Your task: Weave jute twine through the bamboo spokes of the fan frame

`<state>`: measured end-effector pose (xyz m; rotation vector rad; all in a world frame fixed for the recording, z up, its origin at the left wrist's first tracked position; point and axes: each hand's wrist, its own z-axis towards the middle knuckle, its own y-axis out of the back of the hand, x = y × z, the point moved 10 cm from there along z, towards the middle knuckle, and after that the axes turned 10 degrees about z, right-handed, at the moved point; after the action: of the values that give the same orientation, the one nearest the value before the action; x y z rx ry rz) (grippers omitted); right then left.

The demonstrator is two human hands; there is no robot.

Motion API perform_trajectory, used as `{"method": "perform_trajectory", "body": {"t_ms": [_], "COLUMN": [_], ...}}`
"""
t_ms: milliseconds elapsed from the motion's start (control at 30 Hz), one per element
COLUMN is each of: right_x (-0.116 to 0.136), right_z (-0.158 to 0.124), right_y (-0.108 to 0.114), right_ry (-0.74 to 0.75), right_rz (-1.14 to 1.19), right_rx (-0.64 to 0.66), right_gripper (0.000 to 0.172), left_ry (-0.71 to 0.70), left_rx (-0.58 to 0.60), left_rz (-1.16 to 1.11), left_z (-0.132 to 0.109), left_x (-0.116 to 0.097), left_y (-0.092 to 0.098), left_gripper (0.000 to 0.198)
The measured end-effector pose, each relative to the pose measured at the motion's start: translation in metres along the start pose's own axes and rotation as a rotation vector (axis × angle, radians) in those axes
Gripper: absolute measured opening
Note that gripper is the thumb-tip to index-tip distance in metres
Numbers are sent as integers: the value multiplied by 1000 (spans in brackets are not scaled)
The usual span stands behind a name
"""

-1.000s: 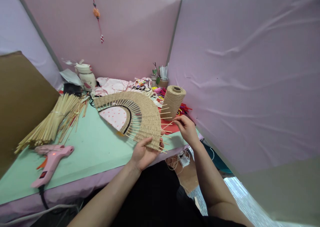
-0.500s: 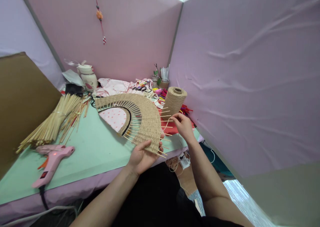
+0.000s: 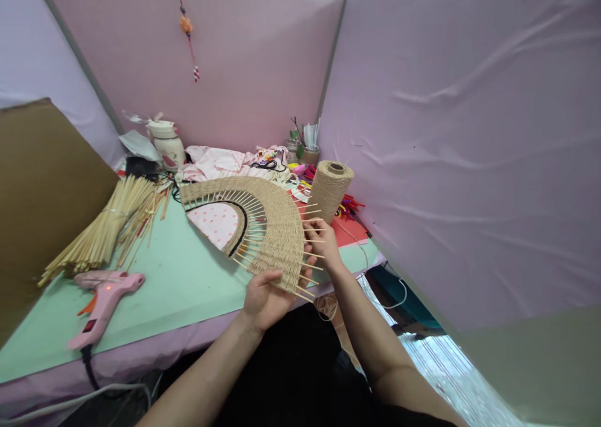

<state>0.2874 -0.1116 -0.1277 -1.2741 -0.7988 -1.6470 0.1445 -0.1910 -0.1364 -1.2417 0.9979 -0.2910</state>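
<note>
I've my L hand point(image 3: 265, 298) clamped on the woven fan point(image 3: 284, 230); R hand point(image 3: 325, 243) at its edge sticks point(image 3: 313, 266), can't tell grip tbh

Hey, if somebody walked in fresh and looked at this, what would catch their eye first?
Probably the large woven fan in the middle, its lower end held by the left hand while the right hand is at the stick tips along its outer edge. Next, perhaps the pink glue gun at the table's left front, and the tall spool of twine behind the right hand.
</note>
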Motion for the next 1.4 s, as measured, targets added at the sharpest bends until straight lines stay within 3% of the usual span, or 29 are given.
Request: {"method": "perform_trajectory", "body": {"t_ms": [167,600,800,1033,1167,1267,1400], "right_x": [0,8,44,86,106,106,80], "right_z": [-1,-11,-10,-18,-16,-7,7], "right_y": [3,-7,-1,23,9,2,10], "right_ry": [-47,-35,221,455,539,501,304], "right_rz": [6,8,-177,-457,-522,-530,-408], "right_rx": [7,48,145,3,151,241,163], "right_gripper": [33,27,19,27,20,16,16], "left_ry": [-16,17,10,-21,-16,-22,-20], "left_rx": [40,-40,29,117,167,173,180], "left_rz": [10,-55,-56,-96,-110,-97,-95], "left_z": [-3,-17,-27,-34,-38,-40,-41], "left_x": [2,4,2,0,1,0,-1], "left_y": [-3,16,16,17,18,18,15], "left_gripper": [71,70,70,70,71,70,71]}}
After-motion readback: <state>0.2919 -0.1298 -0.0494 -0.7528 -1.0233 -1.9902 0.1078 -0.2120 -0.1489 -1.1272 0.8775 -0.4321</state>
